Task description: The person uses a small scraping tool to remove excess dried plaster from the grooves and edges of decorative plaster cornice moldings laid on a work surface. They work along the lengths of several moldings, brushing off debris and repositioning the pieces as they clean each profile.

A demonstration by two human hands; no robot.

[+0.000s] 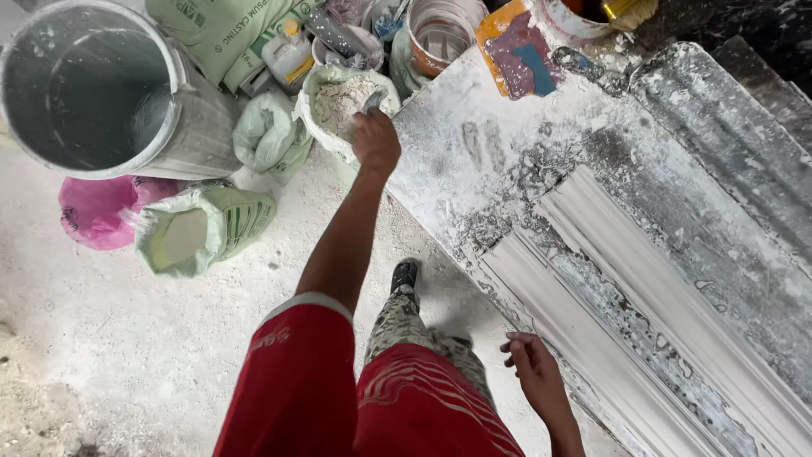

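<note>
My left hand [375, 140] reaches out over an open green sack of white powder [342, 103] on the floor and grips a small grey scoop [375, 101] whose end dips into the powder. My right hand [534, 368] hangs low beside the near edge of a long white moulded plaster cornice [643, 330] lying on a plaster-crusted worktable [499, 161]. Its fingers are loosely curled and hold nothing. My red sleeve and red shorts fill the bottom middle.
A large grey barrel [93, 85] stands at the top left. Beside it lie a second open green sack [203, 228], a pink bag [101, 210] and a knotted pale bag [266, 135]. Buckets [440, 34], a white bottle [288, 55] and a paint-stained board [518, 55] crowd the top.
</note>
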